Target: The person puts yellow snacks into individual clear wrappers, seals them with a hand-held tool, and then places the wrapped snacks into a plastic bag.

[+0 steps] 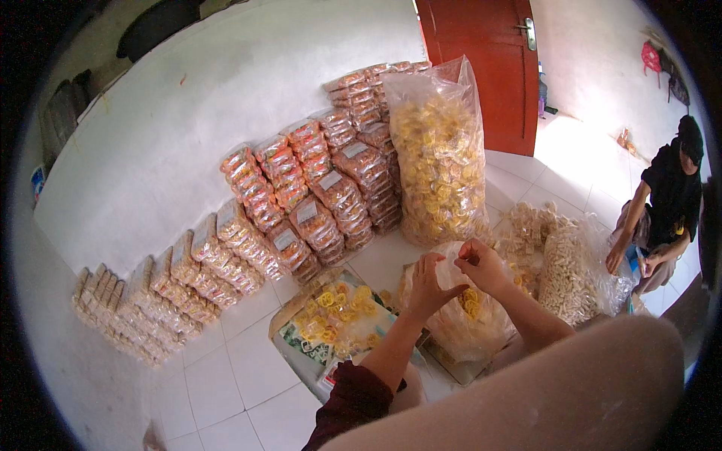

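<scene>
A clear plastic bag [465, 338] stands before me with yellow wheel-shaped snack pieces [469, 304] showing inside. My right hand [479, 265] pinches the bag's upper edge between thumb and fingers. Against the bag's near-left side is my left hand [426, 284], its thumb spread away from its curved fingers; whether those fingers grip the plastic cannot be made out. More yellow snack pieces [333, 310], some apparently in small clear packets, lie on a low, patterned surface [290, 338] to the left of the bag.
A tall clear sack [440, 163] of yellow snacks stands beyond my hands. Stacked snack packs [307, 214] line the wall. At right, a bag of pale stick-shaped snacks [569, 270] lies near a seated person [668, 191]. A red door [479, 73] is behind.
</scene>
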A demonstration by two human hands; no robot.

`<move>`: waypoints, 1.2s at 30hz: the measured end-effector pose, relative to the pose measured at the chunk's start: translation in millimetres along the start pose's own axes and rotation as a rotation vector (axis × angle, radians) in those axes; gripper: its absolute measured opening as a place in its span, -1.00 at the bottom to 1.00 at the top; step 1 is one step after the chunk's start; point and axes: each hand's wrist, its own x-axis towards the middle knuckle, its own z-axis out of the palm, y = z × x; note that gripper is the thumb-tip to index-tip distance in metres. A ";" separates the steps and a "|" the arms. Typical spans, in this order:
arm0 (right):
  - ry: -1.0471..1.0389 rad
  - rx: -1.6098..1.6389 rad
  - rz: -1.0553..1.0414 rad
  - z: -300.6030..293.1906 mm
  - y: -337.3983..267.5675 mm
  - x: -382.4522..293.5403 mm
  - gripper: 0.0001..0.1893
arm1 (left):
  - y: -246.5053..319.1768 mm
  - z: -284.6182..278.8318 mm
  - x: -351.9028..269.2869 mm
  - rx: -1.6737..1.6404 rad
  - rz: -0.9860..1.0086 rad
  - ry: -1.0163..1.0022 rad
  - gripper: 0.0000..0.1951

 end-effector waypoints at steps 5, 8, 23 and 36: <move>-0.081 -0.001 -0.020 3.8 -13.4 -3.1 -0.87 | -13.5 3.2 -6.4 -0.196 -0.075 -0.239 -0.37; -0.096 -0.118 -0.055 -3.2 -25.7 -8.0 -0.89 | -11.8 6.8 -5.6 -0.348 -0.261 -0.466 -0.48; -0.218 -0.484 -0.065 -20.7 -37.8 -9.5 -0.82 | -10.1 12.9 -7.7 -0.470 -0.285 -0.373 -0.61; -0.381 -0.680 -0.266 -32.1 -8.3 -7.8 -0.63 | 4.6 12.1 -9.4 0.033 -0.136 -0.451 -0.53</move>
